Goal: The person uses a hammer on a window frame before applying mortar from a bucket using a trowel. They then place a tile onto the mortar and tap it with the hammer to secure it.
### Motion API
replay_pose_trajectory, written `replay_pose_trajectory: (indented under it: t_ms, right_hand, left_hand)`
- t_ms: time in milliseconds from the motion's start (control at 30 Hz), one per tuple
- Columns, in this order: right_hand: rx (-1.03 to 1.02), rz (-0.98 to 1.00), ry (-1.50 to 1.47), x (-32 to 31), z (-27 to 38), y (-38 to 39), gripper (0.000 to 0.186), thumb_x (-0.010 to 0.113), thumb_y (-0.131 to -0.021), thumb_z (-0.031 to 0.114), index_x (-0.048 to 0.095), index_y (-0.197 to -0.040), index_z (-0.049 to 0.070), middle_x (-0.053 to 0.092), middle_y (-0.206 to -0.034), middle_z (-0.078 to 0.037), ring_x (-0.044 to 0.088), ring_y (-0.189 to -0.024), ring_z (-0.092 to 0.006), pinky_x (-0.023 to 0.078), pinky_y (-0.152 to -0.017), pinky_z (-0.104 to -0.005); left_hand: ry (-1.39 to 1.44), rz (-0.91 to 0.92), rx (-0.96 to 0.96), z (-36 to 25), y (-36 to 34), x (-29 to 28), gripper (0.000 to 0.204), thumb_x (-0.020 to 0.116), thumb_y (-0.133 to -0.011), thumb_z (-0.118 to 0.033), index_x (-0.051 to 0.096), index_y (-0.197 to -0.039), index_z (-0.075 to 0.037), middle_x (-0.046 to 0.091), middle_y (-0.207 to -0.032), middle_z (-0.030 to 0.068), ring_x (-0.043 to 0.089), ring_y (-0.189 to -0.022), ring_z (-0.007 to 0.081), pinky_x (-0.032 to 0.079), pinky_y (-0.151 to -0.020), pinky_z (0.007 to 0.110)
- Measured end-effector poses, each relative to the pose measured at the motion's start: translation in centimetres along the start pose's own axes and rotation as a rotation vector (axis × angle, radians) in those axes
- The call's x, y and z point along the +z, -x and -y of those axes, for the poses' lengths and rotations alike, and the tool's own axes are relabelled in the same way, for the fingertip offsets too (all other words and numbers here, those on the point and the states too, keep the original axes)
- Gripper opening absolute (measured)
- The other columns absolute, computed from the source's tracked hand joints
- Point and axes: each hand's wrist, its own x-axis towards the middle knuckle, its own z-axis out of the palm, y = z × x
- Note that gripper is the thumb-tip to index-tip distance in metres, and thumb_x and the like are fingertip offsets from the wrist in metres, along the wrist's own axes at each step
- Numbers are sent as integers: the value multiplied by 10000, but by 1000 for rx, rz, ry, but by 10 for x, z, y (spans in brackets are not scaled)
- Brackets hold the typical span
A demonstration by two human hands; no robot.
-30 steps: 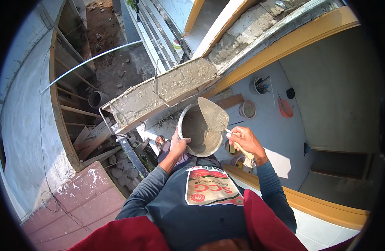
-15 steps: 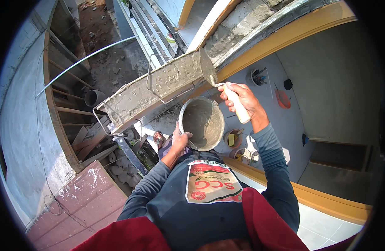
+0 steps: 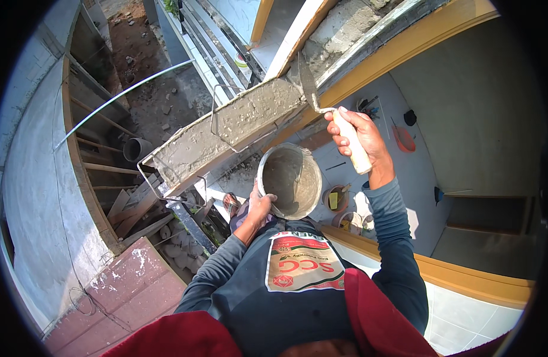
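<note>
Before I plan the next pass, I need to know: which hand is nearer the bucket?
Left. The left hand grips the bucket at its left side, thumb over the rim. The right hand is apart from it, toward the upper right, holding the trowel.

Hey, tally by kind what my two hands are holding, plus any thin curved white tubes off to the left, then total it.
Trowel, in the right hand: 1
Bucket, in the left hand: 1
Thin curved white tube: 1
Total: 3
</note>
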Motion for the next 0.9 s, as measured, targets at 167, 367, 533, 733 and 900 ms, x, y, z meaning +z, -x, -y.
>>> replay_pose_trajectory:
  t_ms: [167,367,533,733,900]
  right_hand:
    - [-7,69,-91,-9,11,0,362,469,-1050,287,550,-1136,-56,541,-832,-64,492,-559,-71,449,-411,-211]
    - [0,174,-263,-19,9,-3,368,442,-1058,297,514,-1149,-52,517,-842,-61,479,-554,-65,450,-403,-204]
    - [20,225,-372,-21,8,-4,377,430,-1059,300,495,-1149,-60,505,-841,-62,473,-546,-66,456,-391,-212]
    - [2,221,-346,-21,7,-3,383,428,-1059,305,490,-1153,-62,502,-843,-62,474,-547,-64,465,-391,-216]
    - [11,198,-254,-27,9,4,389,446,-1053,309,526,-1154,-58,532,-829,-66,487,-543,-67,449,-394,-214]
  left_hand:
    - [-50,-4,16,1,-4,-2,839,602,-689,63,383,-1493,-31,639,-1198,140,612,-1053,257,493,-926,335]
    - [-86,-26,-49,-18,6,8,835,591,-692,79,381,-1493,-31,632,-1205,133,608,-1051,252,500,-911,339]
    - [-47,-5,-21,-21,7,7,843,582,-699,90,363,-1503,-33,622,-1232,126,604,-1051,246,501,-907,333]
    - [-47,-15,-11,-17,4,5,838,575,-707,86,358,-1506,-43,621,-1233,123,612,-1023,238,516,-862,326]
    - [6,10,0,-21,4,9,810,570,-719,74,375,-1494,-60,629,-1183,114,621,-963,233,535,-780,324]
